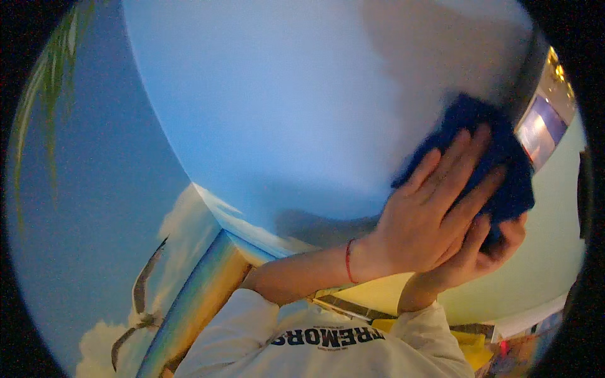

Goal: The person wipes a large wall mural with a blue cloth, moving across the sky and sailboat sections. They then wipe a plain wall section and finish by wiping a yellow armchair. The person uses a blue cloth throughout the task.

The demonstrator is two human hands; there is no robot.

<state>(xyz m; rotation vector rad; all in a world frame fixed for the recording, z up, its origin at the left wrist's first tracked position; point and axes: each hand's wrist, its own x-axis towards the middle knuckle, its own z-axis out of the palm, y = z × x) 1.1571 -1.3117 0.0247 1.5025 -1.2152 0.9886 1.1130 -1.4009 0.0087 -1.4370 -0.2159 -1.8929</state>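
A dark blue cloth [513, 156] lies against a pale blue painted wall surface [283, 104] at the right. My left hand [425, 217] is spread flat over the cloth, its back towards me and its fingers pointing up and right. A thin red string bracelet [349, 261] circles the left wrist. Just below, my right hand [491, 253] has its fingers curled at the lower edge of the cloth, partly behind the left hand. The shadow of my upper body and hands falls on the wall around the cloth.
A mural with clouds, a seabird [144, 319] and palm fronds [49, 80] covers the wall at the left, beyond a corner edge [175, 146]. A picture panel [541, 127] stands at the far right. Yellow items [465, 349] appear at the lower right, below a pale green surface [543, 245].
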